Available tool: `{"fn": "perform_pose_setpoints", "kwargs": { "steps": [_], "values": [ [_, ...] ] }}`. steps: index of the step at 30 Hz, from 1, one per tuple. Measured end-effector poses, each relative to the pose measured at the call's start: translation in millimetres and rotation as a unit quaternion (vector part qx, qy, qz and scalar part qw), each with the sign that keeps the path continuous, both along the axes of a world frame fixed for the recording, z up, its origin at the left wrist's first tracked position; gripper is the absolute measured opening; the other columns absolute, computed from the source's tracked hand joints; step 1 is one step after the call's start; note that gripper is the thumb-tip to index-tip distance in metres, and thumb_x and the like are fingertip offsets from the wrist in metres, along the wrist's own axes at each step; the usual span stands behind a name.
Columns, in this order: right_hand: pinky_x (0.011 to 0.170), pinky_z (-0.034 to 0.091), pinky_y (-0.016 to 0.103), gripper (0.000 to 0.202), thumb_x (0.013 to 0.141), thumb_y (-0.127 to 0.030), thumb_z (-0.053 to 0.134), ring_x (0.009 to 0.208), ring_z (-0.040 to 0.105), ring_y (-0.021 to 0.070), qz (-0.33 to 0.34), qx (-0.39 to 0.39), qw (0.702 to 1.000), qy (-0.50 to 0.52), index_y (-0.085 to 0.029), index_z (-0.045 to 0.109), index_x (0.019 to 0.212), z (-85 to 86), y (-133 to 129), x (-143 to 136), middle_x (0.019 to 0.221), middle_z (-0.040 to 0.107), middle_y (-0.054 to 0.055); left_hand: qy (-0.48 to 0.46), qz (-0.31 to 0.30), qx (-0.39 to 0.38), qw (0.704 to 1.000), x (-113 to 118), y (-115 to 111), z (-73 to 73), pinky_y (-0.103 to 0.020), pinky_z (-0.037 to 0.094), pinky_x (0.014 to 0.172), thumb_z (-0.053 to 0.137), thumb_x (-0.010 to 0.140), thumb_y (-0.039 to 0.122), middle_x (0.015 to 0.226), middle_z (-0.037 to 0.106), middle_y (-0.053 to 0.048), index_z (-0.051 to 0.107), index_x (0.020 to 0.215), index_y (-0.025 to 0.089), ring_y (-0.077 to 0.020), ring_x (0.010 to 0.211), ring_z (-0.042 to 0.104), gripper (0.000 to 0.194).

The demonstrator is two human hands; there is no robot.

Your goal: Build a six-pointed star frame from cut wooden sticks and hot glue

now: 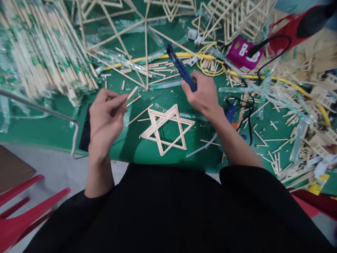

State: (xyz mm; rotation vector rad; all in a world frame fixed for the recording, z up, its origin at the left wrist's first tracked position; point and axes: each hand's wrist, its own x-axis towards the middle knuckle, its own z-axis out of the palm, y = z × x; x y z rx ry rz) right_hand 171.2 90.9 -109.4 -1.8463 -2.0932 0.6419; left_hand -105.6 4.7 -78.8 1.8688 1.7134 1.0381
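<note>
My left hand (106, 117) pinches a short piece of wooden stick (132, 92) between thumb and fingers, left of the star. In my right hand (202, 91) is a long blue hand tool (181, 66) with a dark far end; its exact kind is hard to make out. Between my hands, a six-pointed star (181, 135) made of thin wooden sticks lies flat on the green table. Its upper left part has several sticks laid side by side. Loose sticks (139, 115) lie just left of it, below my left fingertips.
Plastic-wrapped chopsticks (50, 52) pile up at the left. Larger stick frames (146, 45) stand behind. A yellow cable (168, 55) crosses to a purple power adapter (240, 54). Stick scraps (279, 161) litter the right side. A bent metal rod (75, 137) sits at the left edge.
</note>
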Motion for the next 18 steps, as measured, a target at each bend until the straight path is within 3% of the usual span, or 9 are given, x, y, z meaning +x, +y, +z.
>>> {"fn": "perform_pose_setpoints", "kwargs": {
  "steps": [4, 9, 14, 18],
  "values": [
    [0.092, 0.048, 0.05, 0.045, 0.097, -0.06, 0.046, 0.104, 0.064, 0.0328, -0.022, 0.01, 0.999, -0.04, -0.018, 0.056, 0.112, 21.1, -8, -5, 0.103, 0.065, 0.015, -0.012, 0.015, -0.02, 1.0, -5, -21, -6.4, -0.032, 0.036, 0.049, 0.067, 0.094, 0.037, 0.084, 0.059, 0.0, 0.078, 0.101, 0.032, -0.0082, 0.062, 0.052, 0.015],
    [0.102, 0.044, 0.05, 0.054, 0.098, -0.053, 0.05, 0.13, 0.055, 0.0378, -0.044, 0.019, 0.988, -0.149, -0.011, 0.049, 0.132, 41.9, -1, -13, 0.138, 0.055, 0.025, -0.046, 0.01, -0.042, 0.998, 3, -41, 0.2, -0.031, 0.041, 0.052, 0.067, 0.094, 0.04, 0.069, 0.063, 0.003, 0.075, 0.089, 0.027, -0.0084, 0.061, 0.055, 0.016],
    [0.104, 0.044, 0.052, 0.058, 0.094, -0.051, 0.058, 0.133, 0.054, 0.0393, -0.051, 0.022, 0.982, -0.18, -0.013, 0.049, 0.137, 34.2, 5, -11, 0.142, 0.055, 0.025, -0.014, 0.033, -0.066, 0.997, 2, -48, -10.8, -0.03, 0.048, 0.06, 0.057, 0.098, 0.029, 0.072, 0.062, 0.003, 0.068, 0.094, 0.019, -0.0068, 0.062, 0.059, 0.015],
    [0.106, 0.043, 0.053, 0.047, 0.091, -0.047, 0.062, 0.133, 0.053, 0.0383, -0.037, 0.032, 0.988, -0.149, -0.022, 0.052, 0.13, 28.3, 1, -9, 0.142, 0.057, 0.02, 0.062, 0.047, -0.054, 0.996, 4, -32, -29.9, -0.034, 0.048, 0.068, 0.069, 0.082, 0.028, 0.082, 0.062, -0.002, 0.068, 0.079, 0.02, -0.0147, 0.077, 0.058, 0.008]
  ]
}}
